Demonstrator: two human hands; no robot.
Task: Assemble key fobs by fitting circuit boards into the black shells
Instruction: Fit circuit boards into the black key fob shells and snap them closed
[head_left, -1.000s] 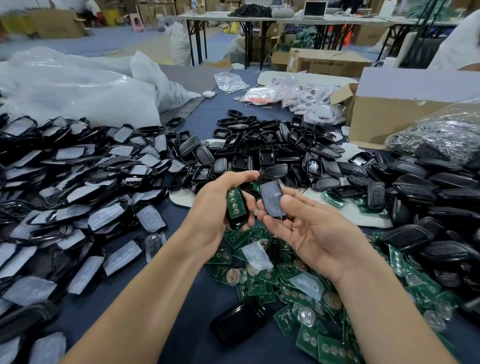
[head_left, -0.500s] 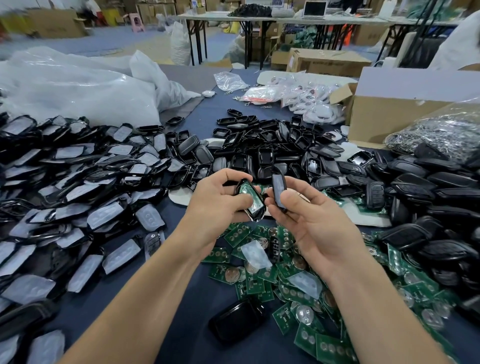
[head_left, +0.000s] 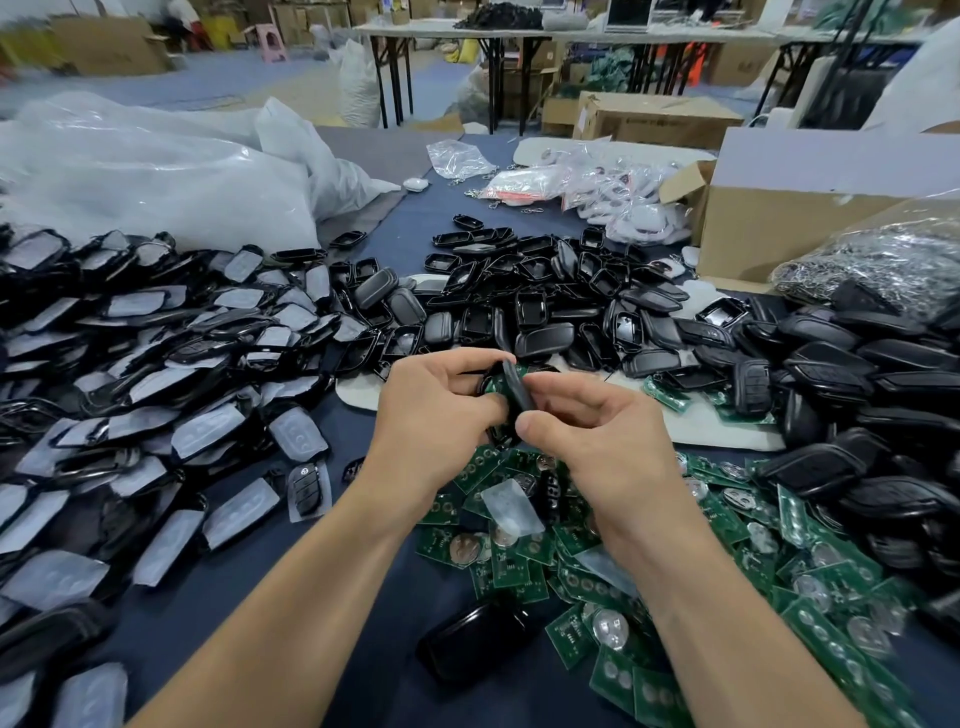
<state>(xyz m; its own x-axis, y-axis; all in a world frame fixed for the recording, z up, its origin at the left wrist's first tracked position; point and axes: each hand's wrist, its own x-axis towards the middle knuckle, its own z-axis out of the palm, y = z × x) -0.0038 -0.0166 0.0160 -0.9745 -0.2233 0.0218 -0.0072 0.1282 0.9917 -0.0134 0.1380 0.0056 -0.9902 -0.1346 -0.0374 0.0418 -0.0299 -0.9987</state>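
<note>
Blue tabletop, black shell (green board inside) pinched between both hands

Black shell cover edge-on against green circuit board seated in lower shell.

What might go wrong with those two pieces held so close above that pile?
The board-loaded shell in the left hand may hold its board crooked, so the black cover in the right hand could pinch it. Either piece could slip and vanish into the circuit board pile below.
</note>
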